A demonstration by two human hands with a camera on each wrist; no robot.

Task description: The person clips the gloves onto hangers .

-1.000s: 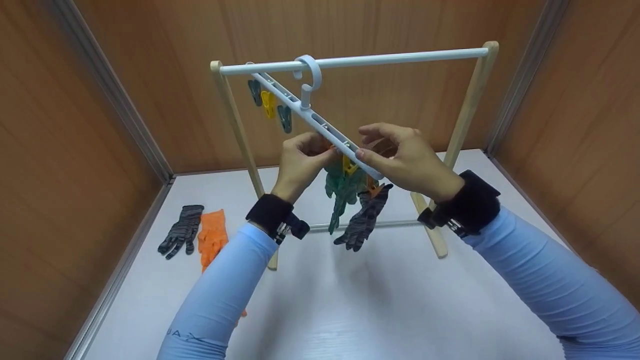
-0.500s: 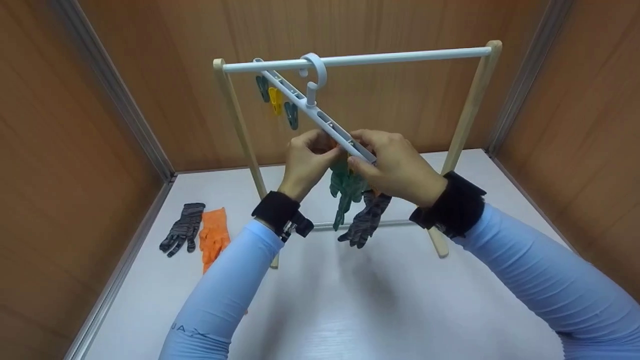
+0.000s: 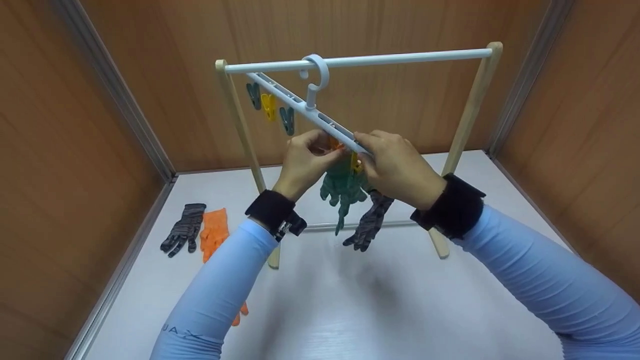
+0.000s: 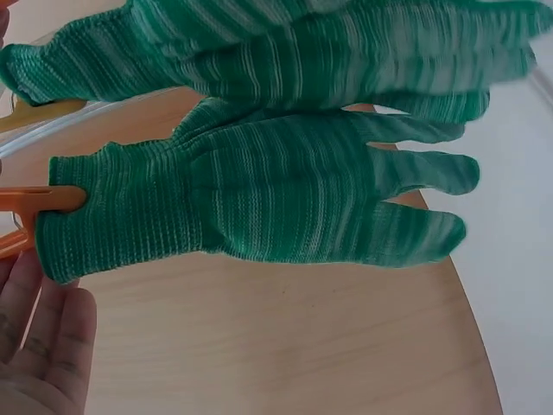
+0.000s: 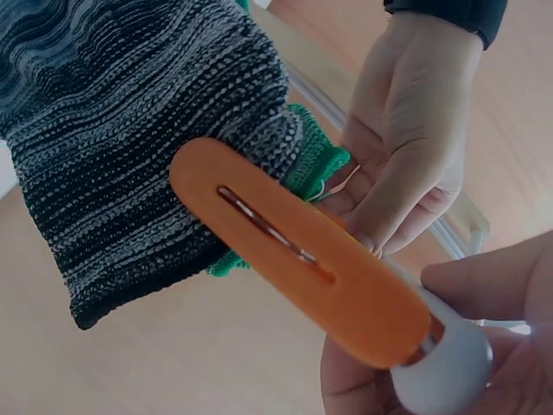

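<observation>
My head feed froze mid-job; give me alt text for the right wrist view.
An orange clothes peg clamps the cuff of a grey-black knit glove, a green glove showing behind it. The left hand is beside the peg; right hand fingers grip the white hanger end.

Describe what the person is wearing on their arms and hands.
Both hands, left hand and right hand, are bare. Each arm wears a light blue long sleeve; the left one bears small dark lettering near the elbow. A black wrist band wraps each wrist, and the left carries a small black device.
</observation>
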